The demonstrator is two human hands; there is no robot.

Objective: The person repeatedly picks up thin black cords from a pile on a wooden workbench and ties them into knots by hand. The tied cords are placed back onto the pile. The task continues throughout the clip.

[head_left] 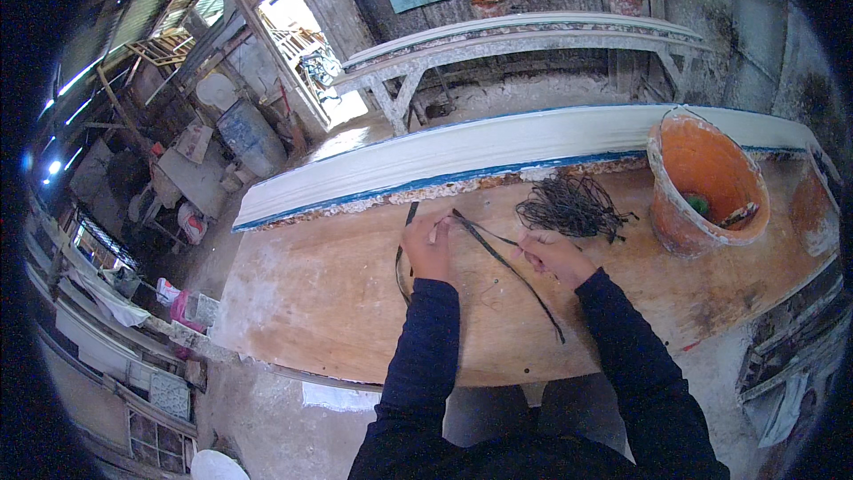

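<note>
My left hand (429,244) is closed on a dark, flat strip (506,271) that looks like cord or strapping. One end of it hangs down past my left wrist, and another length slants across the wooden board to the right. My right hand (553,255) pinches a thin strand of the same dark material, drawn out between the two hands. Just beyond my right hand lies a tangled bundle of black cords (573,204). Both hands are held over the board; the fingertips are small and partly hidden.
The plywood tabletop (302,302) carries a long white moulding (462,151) with a blue edge along its far side. At the right stands a plaster-smeared orange bucket (702,178) with a green item inside. Behind is a white-coated bench (524,40); a blue drum (251,138) stands farther left.
</note>
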